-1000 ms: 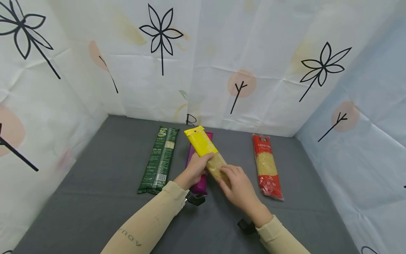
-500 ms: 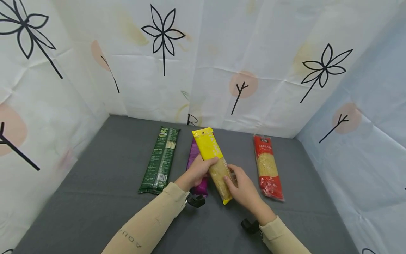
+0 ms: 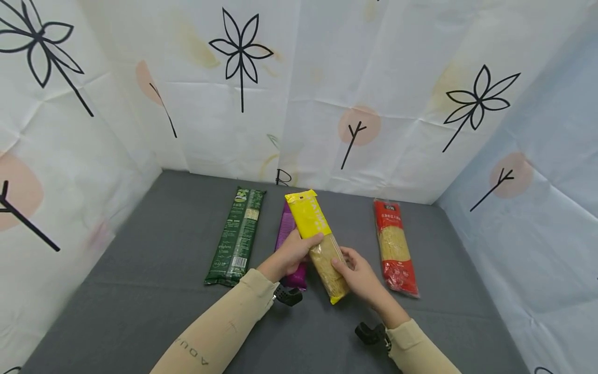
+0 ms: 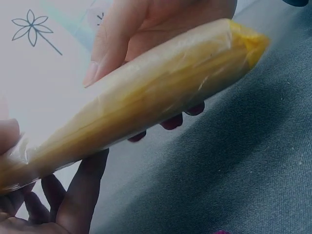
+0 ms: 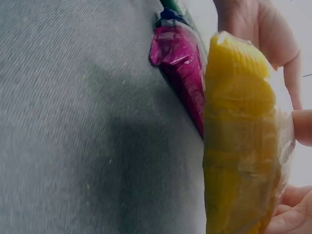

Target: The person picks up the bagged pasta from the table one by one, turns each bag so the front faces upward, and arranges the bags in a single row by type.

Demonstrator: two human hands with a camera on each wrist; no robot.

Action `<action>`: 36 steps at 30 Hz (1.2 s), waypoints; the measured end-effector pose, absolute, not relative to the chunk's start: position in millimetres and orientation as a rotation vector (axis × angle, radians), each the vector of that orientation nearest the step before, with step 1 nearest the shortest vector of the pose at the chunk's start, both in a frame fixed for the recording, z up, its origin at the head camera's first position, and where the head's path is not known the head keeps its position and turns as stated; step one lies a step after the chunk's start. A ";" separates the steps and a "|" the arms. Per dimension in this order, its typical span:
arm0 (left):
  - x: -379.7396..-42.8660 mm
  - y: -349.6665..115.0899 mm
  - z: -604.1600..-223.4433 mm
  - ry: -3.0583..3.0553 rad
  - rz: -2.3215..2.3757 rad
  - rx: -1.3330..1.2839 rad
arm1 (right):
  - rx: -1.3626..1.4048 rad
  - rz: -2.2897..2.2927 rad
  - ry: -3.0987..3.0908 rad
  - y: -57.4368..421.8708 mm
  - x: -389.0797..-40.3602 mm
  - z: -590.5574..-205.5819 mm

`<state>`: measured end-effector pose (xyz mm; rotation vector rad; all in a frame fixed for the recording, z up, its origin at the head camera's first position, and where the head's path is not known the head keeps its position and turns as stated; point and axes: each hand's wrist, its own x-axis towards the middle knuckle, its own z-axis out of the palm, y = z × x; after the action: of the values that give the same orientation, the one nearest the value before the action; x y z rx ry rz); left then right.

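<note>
A yellow pack of pasta (image 3: 317, 223) with a clear lower half, long strands showing through, is held tilted above the table by both hands. My left hand (image 3: 295, 250) grips its left side near the middle, thumb across the front. My right hand (image 3: 359, 275) holds the lower right edge, thumb on the front and fingers behind. In the left wrist view, the pack (image 4: 146, 92) lies between the two hands, with fingertips showing under it. Beneath the left hand lies a purple pack (image 3: 286, 228), partly hidden; its magenta end (image 5: 183, 56) shows in the right wrist view.
To the left lies a green pack (image 3: 235, 236) with a barcode. A red pack of noodles (image 3: 395, 248) lies to the right. Everything rests on a grey cloth-covered table (image 3: 154, 291), bounded by patterned white sheets (image 3: 308, 67) at the back and sides.
The yellow pack has swung more upright and shifted slightly right, its lower end now showing. My right hand has moved from over the pack's lower end to its right edge.
</note>
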<state>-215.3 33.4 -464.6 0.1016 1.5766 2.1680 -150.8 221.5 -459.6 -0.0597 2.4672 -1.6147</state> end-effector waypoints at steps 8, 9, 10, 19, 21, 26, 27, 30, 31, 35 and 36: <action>-215.6 36.3 -464.5 1.666 2.209 0.187 | -0.041 -1.736 2.354 220.6 -151.9 -453.8; -216.0 37.4 -464.6 1.701 2.208 0.198 | -0.035 -1.759 2.340 220.7 -152.7 -452.9; -216.6 38.8 -465.3 1.737 2.205 0.212 | -0.026 -1.777 2.337 220.9 -153.1 -452.3; -205.3 55.9 -465.1 2.042 1.996 0.371 | 0.176 -1.894 2.400 227.7 -162.4 -452.4; -200.8 61.3 -465.8 2.085 1.939 0.413 | 0.227 -1.911 2.411 230.4 -164.5 -452.2; -192.0 74.7 -472.2 2.126 1.822 0.496 | 0.338 -1.905 2.459 238.6 -169.5 -455.3; -190.6 77.2 -473.7 2.139 1.794 0.508 | 0.358 -1.895 2.469 240.2 -170.4 -456.6; -187.9 84.7 -480.1 2.182 1.713 0.521 | 0.411 -1.860 2.488 244.8 -173.3 -461.8; -187.4 86.9 -482.6 2.200 1.688 0.520 | 0.426 -1.846 2.492 245.9 -173.9 -463.5; -186.5 92.6 -492.1 2.198 1.657 0.497 | 0.479 -1.802 2.501 248.7 -176.6 -469.9; -186.3 93.3 -493.6 2.190 1.654 0.486 | 0.483 -1.795 2.503 249.0 -177.0 -471.2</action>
<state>-186.3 93.3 -493.6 0.4859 2.1902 1.6540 -177.0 249.0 -471.2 0.4832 2.5032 -1.7946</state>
